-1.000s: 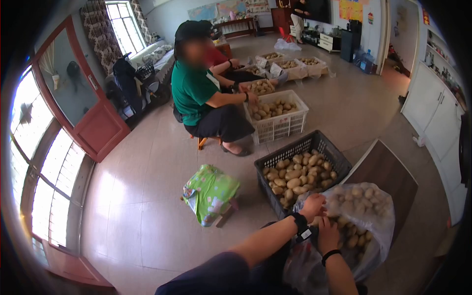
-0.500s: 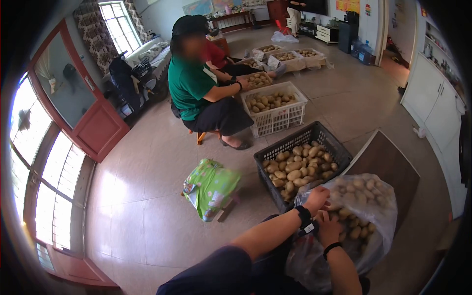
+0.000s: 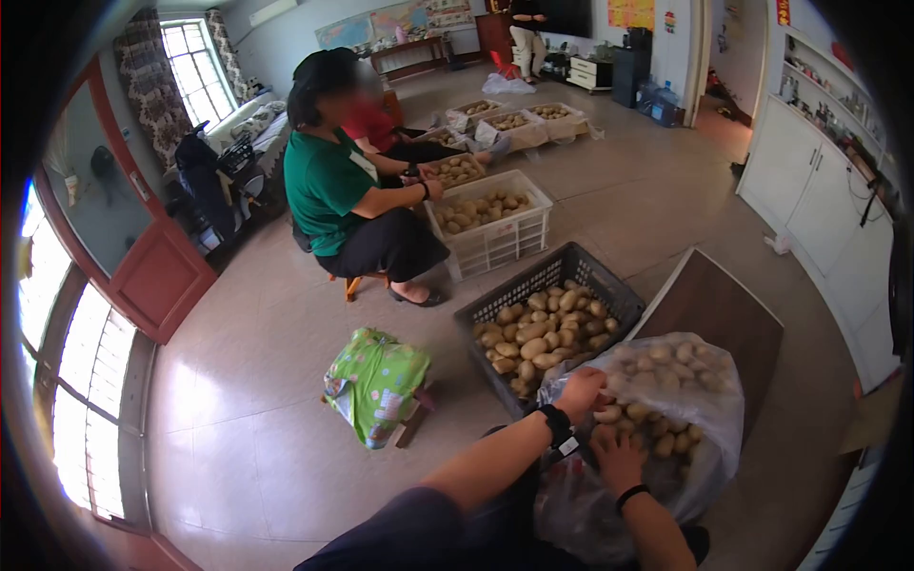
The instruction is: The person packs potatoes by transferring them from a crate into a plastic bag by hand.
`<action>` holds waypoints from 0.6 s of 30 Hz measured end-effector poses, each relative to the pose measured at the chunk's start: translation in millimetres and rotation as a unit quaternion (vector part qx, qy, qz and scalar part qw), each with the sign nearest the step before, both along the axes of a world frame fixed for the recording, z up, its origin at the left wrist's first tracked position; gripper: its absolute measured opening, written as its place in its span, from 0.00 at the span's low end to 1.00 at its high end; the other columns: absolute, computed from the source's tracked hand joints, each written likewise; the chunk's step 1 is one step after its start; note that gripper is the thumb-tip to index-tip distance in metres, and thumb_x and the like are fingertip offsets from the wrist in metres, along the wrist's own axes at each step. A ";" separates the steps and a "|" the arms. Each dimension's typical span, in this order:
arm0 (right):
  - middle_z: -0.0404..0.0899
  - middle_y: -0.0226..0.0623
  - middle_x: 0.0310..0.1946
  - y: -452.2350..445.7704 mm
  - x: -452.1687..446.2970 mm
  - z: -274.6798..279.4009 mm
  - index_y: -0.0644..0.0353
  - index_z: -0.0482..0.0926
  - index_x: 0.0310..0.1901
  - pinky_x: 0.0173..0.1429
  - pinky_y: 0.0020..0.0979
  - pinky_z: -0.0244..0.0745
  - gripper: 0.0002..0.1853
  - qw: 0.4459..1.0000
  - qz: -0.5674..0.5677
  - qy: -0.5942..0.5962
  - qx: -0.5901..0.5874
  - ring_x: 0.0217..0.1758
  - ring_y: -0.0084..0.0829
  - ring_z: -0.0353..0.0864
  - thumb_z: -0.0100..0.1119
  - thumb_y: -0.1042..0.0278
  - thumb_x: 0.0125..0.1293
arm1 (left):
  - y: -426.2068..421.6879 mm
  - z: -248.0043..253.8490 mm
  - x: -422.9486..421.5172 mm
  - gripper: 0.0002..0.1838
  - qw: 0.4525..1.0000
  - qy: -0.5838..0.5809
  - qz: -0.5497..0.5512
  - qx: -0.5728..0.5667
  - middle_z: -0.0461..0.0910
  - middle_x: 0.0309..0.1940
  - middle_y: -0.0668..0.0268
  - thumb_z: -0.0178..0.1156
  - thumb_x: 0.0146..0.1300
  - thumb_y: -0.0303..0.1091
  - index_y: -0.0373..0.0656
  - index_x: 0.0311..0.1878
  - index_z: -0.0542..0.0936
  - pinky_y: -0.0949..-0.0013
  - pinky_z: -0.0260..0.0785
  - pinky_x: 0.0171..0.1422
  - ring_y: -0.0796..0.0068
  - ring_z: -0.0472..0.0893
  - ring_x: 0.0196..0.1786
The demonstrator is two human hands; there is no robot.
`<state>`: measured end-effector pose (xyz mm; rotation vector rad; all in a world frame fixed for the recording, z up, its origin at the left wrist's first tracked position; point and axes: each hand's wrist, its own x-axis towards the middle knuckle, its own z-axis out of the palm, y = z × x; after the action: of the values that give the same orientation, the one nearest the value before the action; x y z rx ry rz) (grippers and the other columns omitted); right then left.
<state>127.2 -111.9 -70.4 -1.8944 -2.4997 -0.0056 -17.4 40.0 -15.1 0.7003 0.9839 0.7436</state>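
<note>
My left hand (image 3: 582,393), with a black watch on the wrist, pinches the rim of a clear plastic bag (image 3: 719,404). Inside that bag lie many potatoes (image 3: 664,436), some showing through its mouth and others blurred behind the plastic. My right hand (image 3: 619,459), wearing a dark wristband, rests at the mouth with its fingers spread over the nearest potatoes. It seems to grip none of them. Just left of the bag stands a black plastic crate (image 3: 473,357) holding more potatoes.
A brown board (image 3: 728,305) lies behind the bag. A stool with a green cover (image 3: 376,385) stands to the left. Beyond the crate, a person in a green shirt (image 3: 328,186) sits by a white crate (image 3: 495,247) of potatoes. Several filled boxes (image 3: 514,138) sit farther back.
My right hand has moved from beside my left hand at the bag's rim down onto the potatoes, its fingers spreading. My left hand keeps its hold. The head view has shifted slightly.
</note>
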 end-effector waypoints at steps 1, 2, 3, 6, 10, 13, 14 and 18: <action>0.64 0.30 0.68 -1.6 0.6 4.1 0.38 0.79 0.56 0.56 0.56 0.72 0.20 1.000 0.010 -0.004 0.000 0.65 0.52 0.66 0.51 0.66 0.62 | 0.7 1.2 0.2 0.13 1.000 0.000 0.000 -0.004 0.75 0.36 0.66 0.53 0.65 0.36 0.40 0.48 0.75 0.65 0.77 0.30 0.70 0.81 0.29; 0.65 0.31 0.67 -2.8 2.3 2.7 0.39 0.79 0.55 0.58 0.52 0.72 0.20 1.000 0.014 -0.017 0.012 0.65 0.51 0.67 0.51 0.66 0.62 | 0.9 0.8 0.1 0.12 1.000 -0.001 -0.003 -0.002 0.75 0.36 0.66 0.53 0.65 0.36 0.40 0.47 0.75 0.65 0.77 0.30 0.70 0.81 0.29; 0.65 0.31 0.67 -2.6 4.9 1.3 0.39 0.79 0.55 0.58 0.52 0.72 0.20 1.000 0.006 -0.021 0.018 0.65 0.51 0.67 0.51 0.66 0.62 | -0.7 6.6 -0.5 0.11 1.000 0.003 -0.011 -0.003 0.75 0.35 0.66 0.53 0.64 0.36 0.41 0.46 0.75 0.66 0.77 0.30 0.71 0.81 0.29; 0.67 0.32 0.65 -8.3 9.5 1.7 0.39 0.79 0.53 0.57 0.49 0.72 0.17 0.998 0.039 0.000 0.049 0.60 0.49 0.71 0.52 0.63 0.62 | -1.0 -1.7 3.0 0.12 0.999 -0.011 -0.035 -0.006 0.75 0.35 0.66 0.54 0.64 0.37 0.41 0.46 0.75 0.67 0.77 0.30 0.71 0.80 0.29; 0.67 0.32 0.65 -9.6 9.9 -5.2 0.40 0.79 0.52 0.58 0.49 0.70 0.17 0.998 0.033 0.026 0.041 0.59 0.50 0.71 0.52 0.64 0.62 | -1.8 -0.5 1.1 0.12 0.998 0.003 -0.062 0.010 0.75 0.35 0.65 0.55 0.64 0.38 0.42 0.45 0.75 0.67 0.77 0.29 0.72 0.79 0.29; 0.67 0.32 0.65 -14.3 6.1 -2.7 0.42 0.78 0.52 0.56 0.49 0.71 0.17 0.997 0.025 0.031 0.064 0.57 0.50 0.71 0.52 0.65 0.61 | -5.1 -8.3 5.8 0.12 0.994 0.010 -0.112 0.008 0.75 0.36 0.65 0.55 0.64 0.39 0.42 0.45 0.75 0.67 0.77 0.29 0.72 0.79 0.28; 0.67 0.32 0.65 -12.6 4.1 -2.2 0.42 0.78 0.53 0.57 0.49 0.70 0.18 0.997 0.020 0.025 0.064 0.57 0.50 0.72 0.52 0.66 0.61 | -3.7 -13.0 7.6 0.12 0.989 0.019 -0.148 0.010 0.76 0.36 0.65 0.56 0.64 0.39 0.42 0.44 0.75 0.67 0.77 0.29 0.72 0.79 0.28; 0.68 0.32 0.64 -8.2 -6.1 5.9 0.43 0.78 0.53 0.55 0.46 0.70 0.18 0.996 -0.015 0.026 0.082 0.51 0.46 0.74 0.51 0.68 0.61 | -9.1 -29.6 16.5 0.12 0.972 0.033 -0.230 0.037 0.77 0.33 0.64 0.57 0.64 0.40 0.42 0.42 0.77 0.68 0.76 0.30 0.72 0.79 0.27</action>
<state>121.1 -120.1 -64.5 -1.8426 -2.3569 -0.1562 -0.9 30.8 -44.7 0.9818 0.8116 0.3519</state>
